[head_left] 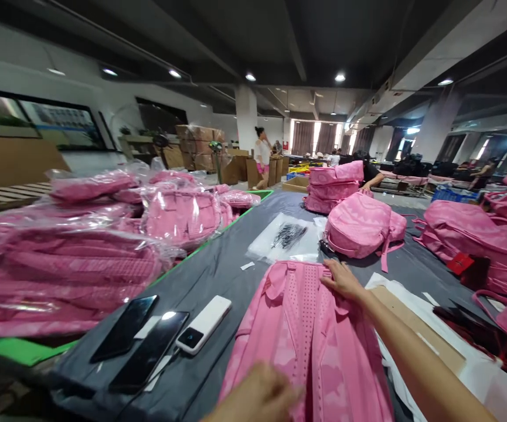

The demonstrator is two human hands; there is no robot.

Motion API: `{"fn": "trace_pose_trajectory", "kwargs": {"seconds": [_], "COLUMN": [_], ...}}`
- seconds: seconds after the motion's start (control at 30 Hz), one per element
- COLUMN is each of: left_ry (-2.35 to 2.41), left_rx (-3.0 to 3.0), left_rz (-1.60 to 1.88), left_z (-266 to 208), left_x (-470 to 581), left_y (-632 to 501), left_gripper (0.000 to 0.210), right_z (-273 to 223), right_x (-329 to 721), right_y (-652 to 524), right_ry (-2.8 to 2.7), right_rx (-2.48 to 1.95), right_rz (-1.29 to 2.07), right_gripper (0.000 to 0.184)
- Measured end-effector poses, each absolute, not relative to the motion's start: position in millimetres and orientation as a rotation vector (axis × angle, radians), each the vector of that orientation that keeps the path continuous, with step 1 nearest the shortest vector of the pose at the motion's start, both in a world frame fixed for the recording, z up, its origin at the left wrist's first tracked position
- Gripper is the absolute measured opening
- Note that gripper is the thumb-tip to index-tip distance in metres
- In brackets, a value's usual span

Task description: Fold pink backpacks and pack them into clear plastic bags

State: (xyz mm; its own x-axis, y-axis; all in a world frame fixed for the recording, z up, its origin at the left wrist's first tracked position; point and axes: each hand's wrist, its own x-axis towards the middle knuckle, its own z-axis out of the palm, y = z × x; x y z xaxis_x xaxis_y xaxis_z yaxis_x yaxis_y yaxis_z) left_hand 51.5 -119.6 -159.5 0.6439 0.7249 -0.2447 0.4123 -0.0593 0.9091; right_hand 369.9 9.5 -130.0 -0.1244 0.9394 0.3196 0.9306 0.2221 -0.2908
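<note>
A pink backpack point(341, 357) lies in front of me with its shoulder straps and dotted mesh back panel facing up. My right hand point(343, 280) grips it at the top right, by the upper end of a strap. Low over its left side is my left hand point(259, 392), smeared by motion, so its fingers cannot be made out. Beyond the top edge lies a clear plastic bag point(264, 240) with a bunch of thin black strips point(289, 235) on it. Another pink backpack point(359, 225) rests just past my right hand.
Two dark phones point(125, 328) and a white power bank point(204, 325) lie left on the grey-covered table point(218, 281). Plastic-wrapped pink backpacks point(68, 275) fill the left side. More pink backpacks point(468, 234) and brown cardboard point(415, 322) are right. A co-worker's arm point(371, 181) reaches behind stacked backpacks point(334, 184).
</note>
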Motion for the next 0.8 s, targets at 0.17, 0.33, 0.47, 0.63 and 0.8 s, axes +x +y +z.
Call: {"fn": "trace_pose_trajectory", "kwargs": {"seconds": [0.17, 0.33, 0.47, 0.63, 0.8], "left_ry": [1.516, 1.567, 1.612, 1.555, 1.21], "left_rx": [1.851, 1.718, 1.71, 1.909, 2.22], "left_rz": [0.876, 0.742, 0.701, 0.734, 0.826], "left_z": [-107.2, -128.6, -145.0, -139.4, -137.2], "left_x": [55.8, 102.8, 129.6, 132.6, 127.2], "left_y": [32.7, 120.7, 142.2, 143.2, 106.1], "left_gripper": [0.033, 0.042, 0.033, 0.039, 0.039], "right_z": [-154.5, -168.2, -169.9, -167.2, -172.6], "right_x": [362.1, 366.2, 364.6, 363.1, 362.8], "right_y": [7.9, 5.1, 1.3, -2.5, -3.1], "right_ry": [-2.038, -1.906, -1.847, -1.813, -1.758], "right_rx": [-1.524, -1.384, -1.297, -1.232, -1.255], "right_rz": [-0.02, 0.012, 0.04, 0.045, -0.078], "right_gripper": [0.049, 0.047, 0.036, 0.014, 0.033]}}
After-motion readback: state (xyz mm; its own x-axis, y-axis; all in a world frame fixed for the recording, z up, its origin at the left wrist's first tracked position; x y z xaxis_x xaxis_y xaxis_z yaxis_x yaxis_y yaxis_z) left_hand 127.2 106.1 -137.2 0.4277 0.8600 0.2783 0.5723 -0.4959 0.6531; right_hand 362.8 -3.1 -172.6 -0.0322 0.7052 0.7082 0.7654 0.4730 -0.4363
